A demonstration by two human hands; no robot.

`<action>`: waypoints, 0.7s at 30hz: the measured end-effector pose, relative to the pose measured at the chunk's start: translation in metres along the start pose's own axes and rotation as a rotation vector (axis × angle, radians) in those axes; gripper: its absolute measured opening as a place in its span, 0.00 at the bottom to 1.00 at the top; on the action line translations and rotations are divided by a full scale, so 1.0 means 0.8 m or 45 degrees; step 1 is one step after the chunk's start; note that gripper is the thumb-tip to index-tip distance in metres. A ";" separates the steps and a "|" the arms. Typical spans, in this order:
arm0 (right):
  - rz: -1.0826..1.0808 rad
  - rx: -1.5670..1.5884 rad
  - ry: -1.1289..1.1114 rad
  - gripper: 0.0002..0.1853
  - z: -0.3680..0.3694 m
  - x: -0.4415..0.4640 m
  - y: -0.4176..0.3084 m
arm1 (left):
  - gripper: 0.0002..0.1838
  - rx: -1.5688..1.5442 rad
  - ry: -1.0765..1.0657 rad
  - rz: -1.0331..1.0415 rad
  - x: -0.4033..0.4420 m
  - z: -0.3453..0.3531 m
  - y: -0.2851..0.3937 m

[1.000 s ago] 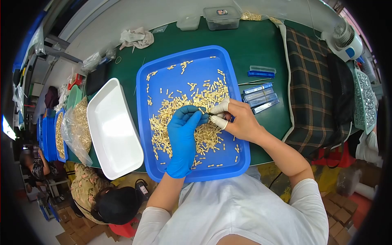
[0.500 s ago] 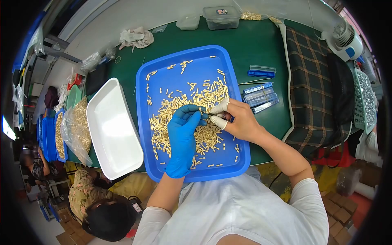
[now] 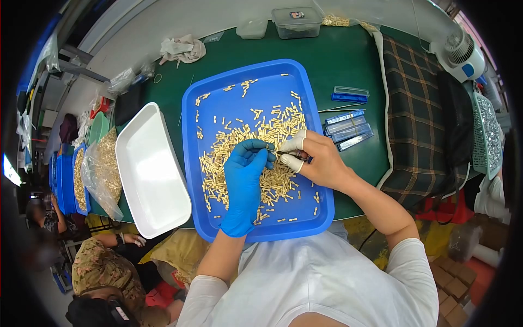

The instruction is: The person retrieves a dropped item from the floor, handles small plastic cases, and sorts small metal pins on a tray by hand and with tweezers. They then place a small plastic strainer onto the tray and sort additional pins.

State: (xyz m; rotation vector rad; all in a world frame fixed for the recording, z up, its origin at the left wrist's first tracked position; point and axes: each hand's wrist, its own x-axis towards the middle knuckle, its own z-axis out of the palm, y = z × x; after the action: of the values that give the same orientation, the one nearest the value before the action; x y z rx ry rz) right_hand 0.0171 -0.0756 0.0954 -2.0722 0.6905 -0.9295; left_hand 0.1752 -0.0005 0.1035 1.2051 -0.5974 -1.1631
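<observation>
My left hand (image 3: pixel 243 177), in a blue glove, is closed in a pinch over the heap. It seems to hold a small brass part, mostly hidden by the fingertips. White finger cots cover the thumb and forefinger of my right hand (image 3: pixel 322 159), which grips a thin dark tool (image 3: pixel 280 152). The tool's tip meets my left fingertips; a bit of blue shows at its other end, and its exact kind is unclear. Beneath both hands, many small brass parts (image 3: pixel 278 188) lie heaped in a blue tray (image 3: pixel 190 82).
A white tray (image 3: pixel 143 169) stands to the left, near a bag of brass parts (image 3: pixel 111 158). Flat plastic cases (image 3: pixel 347 128) lie to the right, before a plaid cloth (image 3: pixel 411 109). Plastic boxes (image 3: pixel 297 30) line the back. A co-worker in a camouflage top (image 3: pixel 103 264) is at lower left.
The tool has tilted slightly between my hands, which stay nearly in place. At lower left the co-worker has shifted down and left, and that person's hand now shows.
</observation>
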 end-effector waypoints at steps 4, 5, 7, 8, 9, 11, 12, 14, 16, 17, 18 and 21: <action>-0.223 -0.182 0.094 0.11 -0.005 0.008 0.005 | 0.11 0.154 0.067 0.043 -0.005 0.012 0.006; -0.320 -0.260 0.135 0.11 -0.006 0.010 0.005 | 0.11 0.209 0.095 0.060 -0.006 0.015 0.006; -0.342 -0.311 0.133 0.12 -0.010 0.011 0.006 | 0.12 0.345 0.085 0.113 -0.005 0.013 -0.003; -0.366 -0.363 0.130 0.12 -0.012 0.011 0.006 | 0.13 0.481 0.074 0.168 -0.004 0.010 -0.008; -0.389 -0.414 0.126 0.13 -0.013 0.012 0.007 | 0.14 0.616 0.064 0.223 -0.003 0.009 -0.011; -0.401 -0.418 0.133 0.13 -0.012 0.012 0.008 | 0.14 0.711 0.055 0.238 -0.004 0.011 -0.008; -0.413 -0.422 0.141 0.13 -0.012 0.012 0.008 | 0.15 0.805 0.044 0.253 -0.005 0.013 -0.005; -0.424 -0.426 0.148 0.13 -0.012 0.012 0.008 | 0.15 0.900 0.034 0.266 -0.006 0.013 -0.005; -0.416 -0.433 0.143 0.13 -0.011 0.012 0.008 | 0.15 1.004 0.032 0.379 -0.006 0.012 -0.007; -0.413 -0.437 0.141 0.13 -0.011 0.012 0.008 | 0.15 1.056 0.031 0.437 -0.007 0.012 -0.008; -0.414 -0.437 0.140 0.13 -0.011 0.012 0.008 | 0.15 1.055 0.032 0.437 -0.007 0.012 -0.009; -0.406 -0.424 0.134 0.13 -0.010 0.012 0.008 | 0.15 1.086 0.043 0.479 -0.007 0.012 -0.009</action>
State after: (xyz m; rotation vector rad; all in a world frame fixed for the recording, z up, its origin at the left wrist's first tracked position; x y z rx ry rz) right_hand 0.0153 -0.0896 0.0974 -2.4935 0.6108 -1.1714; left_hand 0.1621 0.0013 0.1011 1.7122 -1.3074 -0.5542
